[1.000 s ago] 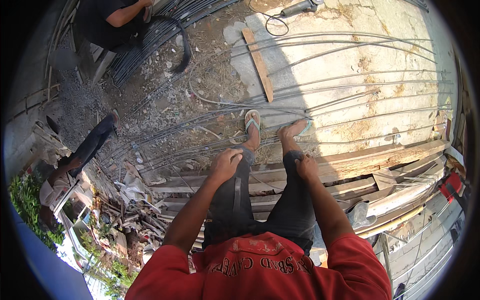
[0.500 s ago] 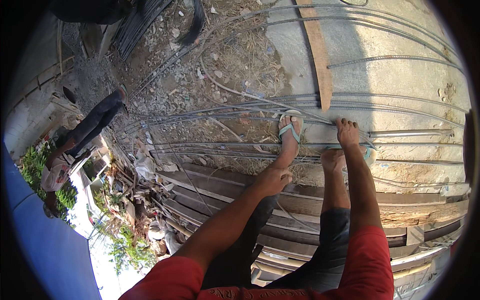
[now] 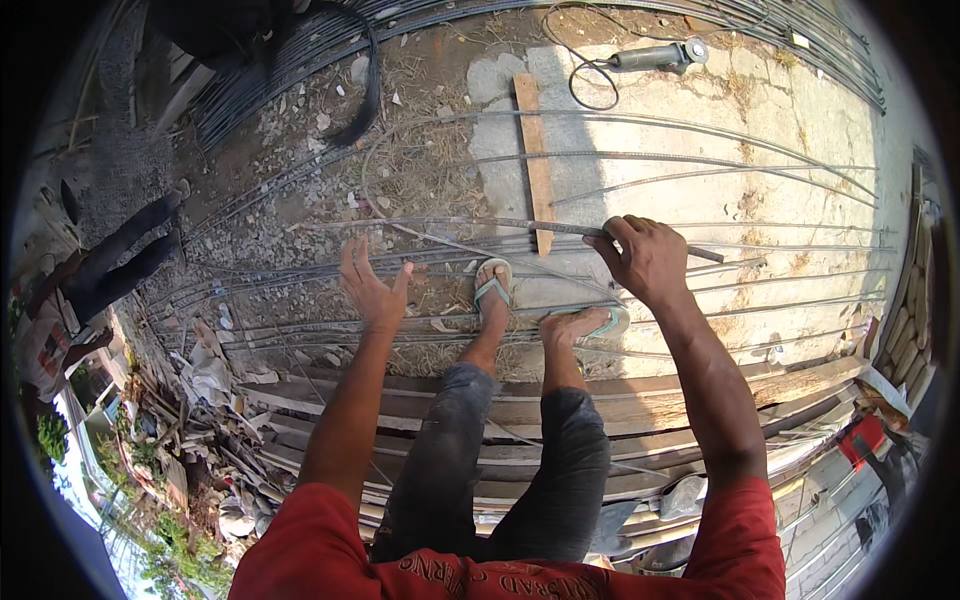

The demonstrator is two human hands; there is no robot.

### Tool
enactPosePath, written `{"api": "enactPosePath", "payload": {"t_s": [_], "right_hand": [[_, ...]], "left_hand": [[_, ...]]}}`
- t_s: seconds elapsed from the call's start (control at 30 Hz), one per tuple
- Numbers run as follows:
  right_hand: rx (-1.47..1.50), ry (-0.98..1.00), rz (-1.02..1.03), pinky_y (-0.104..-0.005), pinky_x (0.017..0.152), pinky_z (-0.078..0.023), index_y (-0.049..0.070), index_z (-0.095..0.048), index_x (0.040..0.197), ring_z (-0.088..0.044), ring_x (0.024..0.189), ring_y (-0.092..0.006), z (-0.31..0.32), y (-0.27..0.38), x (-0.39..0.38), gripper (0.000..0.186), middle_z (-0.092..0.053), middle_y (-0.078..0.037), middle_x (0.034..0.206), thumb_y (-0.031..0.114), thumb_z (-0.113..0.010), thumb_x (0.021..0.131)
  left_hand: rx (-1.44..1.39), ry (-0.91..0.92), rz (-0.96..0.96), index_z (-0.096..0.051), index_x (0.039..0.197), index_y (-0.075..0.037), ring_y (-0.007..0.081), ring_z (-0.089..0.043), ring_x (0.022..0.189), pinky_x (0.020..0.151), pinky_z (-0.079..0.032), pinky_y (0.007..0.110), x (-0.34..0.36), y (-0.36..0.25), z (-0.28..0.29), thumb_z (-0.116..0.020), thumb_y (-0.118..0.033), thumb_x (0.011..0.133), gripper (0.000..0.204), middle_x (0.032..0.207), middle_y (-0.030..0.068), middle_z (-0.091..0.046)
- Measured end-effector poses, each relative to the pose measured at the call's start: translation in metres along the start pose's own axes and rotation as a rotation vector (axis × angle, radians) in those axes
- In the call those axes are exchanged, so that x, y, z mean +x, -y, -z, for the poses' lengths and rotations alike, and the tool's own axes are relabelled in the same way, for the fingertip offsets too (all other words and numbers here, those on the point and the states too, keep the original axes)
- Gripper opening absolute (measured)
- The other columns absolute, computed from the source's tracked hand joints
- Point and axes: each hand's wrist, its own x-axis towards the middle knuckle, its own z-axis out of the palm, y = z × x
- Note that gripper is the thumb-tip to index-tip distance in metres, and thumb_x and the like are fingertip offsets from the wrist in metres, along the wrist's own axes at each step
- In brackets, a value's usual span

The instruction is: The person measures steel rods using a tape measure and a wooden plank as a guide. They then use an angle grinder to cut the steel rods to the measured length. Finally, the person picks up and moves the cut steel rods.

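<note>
My right hand is closed around a long steel bar, gripping it a short way from its right end. The bar is raised over the other bars and runs leftward, thinning from view toward the rubble. My left hand hangs open with fingers spread, just below the bar's left stretch and apart from it. Beneath both hands lie several ribbed reinforcing bars, running side to side across the ground. A wooden plank lies crosswise among them, its near end close to the held bar.
An angle grinder with a looped cord rests on the concrete at the far side. Dark bundled bars lie far left. Stacked boards sit behind my sandalled feet. Another person stands at the left beside a debris heap.
My right hand has lifted a bar off the ground. My left hand has come away from my knee and reached forward, opening. The view has shifted, bringing in the grinder.
</note>
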Motion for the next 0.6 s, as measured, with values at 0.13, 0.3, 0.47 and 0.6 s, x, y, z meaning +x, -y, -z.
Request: {"api": "enactPosePath", "payload": {"t_s": [0.13,0.3,0.47,0.6], "right_hand": [[-0.094,0.22,0.014,-0.044,0.056,-0.052,0.013,-0.069,0.079,-0.07,0.063,-0.0311,0.046,-0.023,0.079,0.051,-0.069,-0.007,0.067,0.062,-0.067,0.092],[-0.089,0.284,-0.027,-0.0473,0.076,-0.053,0.013,-0.07,0.092,-0.072,0.084,-0.0336,0.007,-0.059,0.122,0.048,-0.075,-0.01,0.083,0.059,-0.059,0.099],[-0.195,0.127,-0.06,-0.0504,0.088,-0.049,0.014,-0.072,0.1,-0.072,0.092,-0.0332,-0.025,-0.079,0.166,0.043,-0.077,-0.009,0.091,0.055,-0.058,0.102],[-0.155,0.195,-0.084,-0.0486,0.081,-0.052,0.011,-0.068,0.094,-0.071,0.088,-0.0367,-0.032,-0.094,0.18,0.043,-0.073,-0.011,0.086,0.052,-0.06,0.102]], "left_hand": [[0.141,-0.073,0.082,-0.036,0.16,-0.016,0.0398,-0.031,0.148,0.121,-0.027,0.058,0.074,0.039,0.036,-0.079,-0.05,0.09,0.089,0.16,0.0163,-0.033],[0.181,0.161,0.086,-0.041,0.16,-0.022,0.0419,-0.036,0.147,0.12,-0.031,0.058,0.109,0.129,0.021,-0.073,-0.053,0.094,0.079,0.16,0.017,-0.038],[0.172,0.258,0.229,-0.043,0.159,-0.022,0.0424,-0.038,0.147,0.121,-0.032,0.055,0.128,0.137,0.004,-0.066,-0.055,0.099,0.072,0.159,0.0193,-0.041],[0.137,0.234,0.23,-0.042,0.16,-0.022,0.0416,-0.037,0.149,0.122,-0.033,0.054,0.153,0.125,0.001,-0.062,-0.057,0.101,0.071,0.16,0.02,-0.04]]}}
